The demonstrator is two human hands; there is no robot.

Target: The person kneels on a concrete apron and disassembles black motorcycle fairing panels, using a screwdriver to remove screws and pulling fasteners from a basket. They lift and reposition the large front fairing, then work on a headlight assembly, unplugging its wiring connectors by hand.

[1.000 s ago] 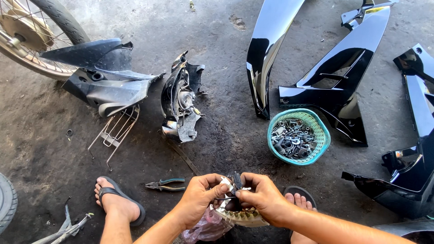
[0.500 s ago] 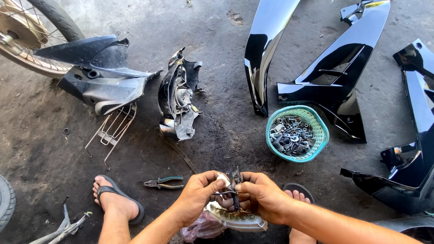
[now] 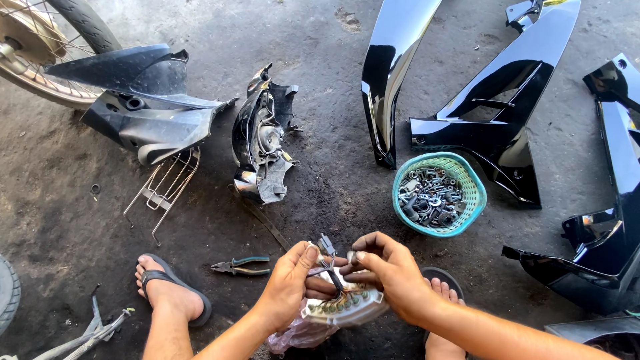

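Observation:
Low in the middle of the head view, my left hand [image 3: 288, 283] and my right hand [image 3: 393, 273] hold one small part between them. It is a curved pale housing [image 3: 347, 308] with a row of small contacts and a bundle of thin wires [image 3: 331, 270] ending in a dark plug [image 3: 326, 245]. Both thumbs and fingertips pinch the wires just above the housing. A pinkish plastic bag [image 3: 298, 335] hangs under my left wrist. My feet in sandals rest on the ground either side.
A teal basket [image 3: 470, 200] of bolts and nuts stands right of my hands. Pliers [image 3: 240, 267] lie to the left. Glossy black fairing panels [image 3: 513, 100] lie at right, a headlight cowl [image 3: 260, 143], wire rack [image 3: 163, 193], grey cover [image 3: 143, 107] and spoked wheel [image 3: 40, 47] at left.
My hands and the part have shifted slightly right and down in view. My fingers have regripped the wires, and the plug now stands up above them.

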